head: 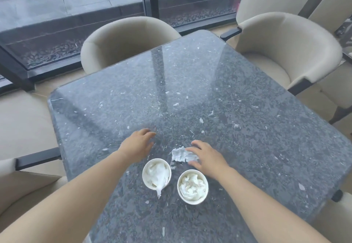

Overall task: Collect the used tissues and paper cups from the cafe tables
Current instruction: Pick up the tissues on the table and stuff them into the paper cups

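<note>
Fingers of my right hand lie spread on the crumpled tissue, just behind the two tissue-filled paper cups; my left hand is open behind them too, holding nothing.

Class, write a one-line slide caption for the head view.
Right hand touches a loose tissue beyond two tissue-filled paper cups on the table; left hand open.

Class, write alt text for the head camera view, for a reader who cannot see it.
A person's right hand touches a crumpled white tissue on a dark speckled stone table, the left hand open beside it. Nearer the person stand the left paper cup and right paper cup, both stuffed with used tissues. Beige armchairs surround the table.
</note>
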`<state>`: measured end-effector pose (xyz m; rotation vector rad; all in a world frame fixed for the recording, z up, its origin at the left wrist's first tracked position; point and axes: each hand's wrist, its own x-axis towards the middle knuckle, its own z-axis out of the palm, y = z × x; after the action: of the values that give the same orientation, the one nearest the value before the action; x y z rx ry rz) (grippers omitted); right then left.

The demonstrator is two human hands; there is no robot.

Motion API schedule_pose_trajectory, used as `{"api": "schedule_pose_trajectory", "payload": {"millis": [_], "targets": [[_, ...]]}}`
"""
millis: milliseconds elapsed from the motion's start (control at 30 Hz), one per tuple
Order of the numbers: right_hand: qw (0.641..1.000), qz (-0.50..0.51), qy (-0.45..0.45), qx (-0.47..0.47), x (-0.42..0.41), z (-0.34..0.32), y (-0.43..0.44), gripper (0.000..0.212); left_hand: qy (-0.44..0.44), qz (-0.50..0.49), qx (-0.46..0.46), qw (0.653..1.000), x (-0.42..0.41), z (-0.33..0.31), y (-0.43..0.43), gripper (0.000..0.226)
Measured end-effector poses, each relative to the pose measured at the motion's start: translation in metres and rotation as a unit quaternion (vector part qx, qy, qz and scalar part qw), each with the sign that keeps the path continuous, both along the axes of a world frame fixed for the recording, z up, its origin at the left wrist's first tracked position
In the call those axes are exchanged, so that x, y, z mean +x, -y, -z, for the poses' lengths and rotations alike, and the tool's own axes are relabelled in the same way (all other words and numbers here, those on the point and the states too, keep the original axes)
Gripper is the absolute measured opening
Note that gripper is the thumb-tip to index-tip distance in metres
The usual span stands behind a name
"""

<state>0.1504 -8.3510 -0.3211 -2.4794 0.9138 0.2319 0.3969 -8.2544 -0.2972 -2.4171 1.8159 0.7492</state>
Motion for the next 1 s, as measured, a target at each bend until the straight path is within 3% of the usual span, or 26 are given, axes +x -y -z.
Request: {"api": "schedule_pose_trajectory", "payload": {"millis": [133,300,400,667,833,933,1000], "targets": [[0.997,-0.077,0.025,0.001,0.012,0.011,0.001,0.051,0.064,0.046,0.092,0.993,0.002,0.032,-0.012,0.071],[0.982,-0.188,0.018,-0.003,0.030,0.013,0.004,0.059,0.058,0.049,0.082,0.994,0.006,0.044,-0.016,0.077],[0.978,-0.204,0.036,-0.007,0.038,0.013,0.001,0.056,0.061,0.048,0.081,0.994,0.006,0.045,-0.015,0.078],[0.985,-0.139,0.102,-0.004,0.048,0.015,-0.005,0.012,0.089,0.061,0.080,0.991,0.004,0.046,-0.018,0.075],[0.988,-0.104,0.111,0.026,0.048,0.019,-0.002,0.006,0.103,0.064,0.086,0.989,-0.001,0.049,-0.024,0.069],[0.991,-0.054,0.110,0.052,0.041,0.012,0.004,0.006,0.065,0.048,0.099,0.992,-0.003,0.040,-0.022,0.068],[0.992,-0.018,0.116,0.056,0.039,0.000,0.008,0.006,-0.014,0.007,0.071,0.997,-0.002,0.026,-0.018,0.060]]}}
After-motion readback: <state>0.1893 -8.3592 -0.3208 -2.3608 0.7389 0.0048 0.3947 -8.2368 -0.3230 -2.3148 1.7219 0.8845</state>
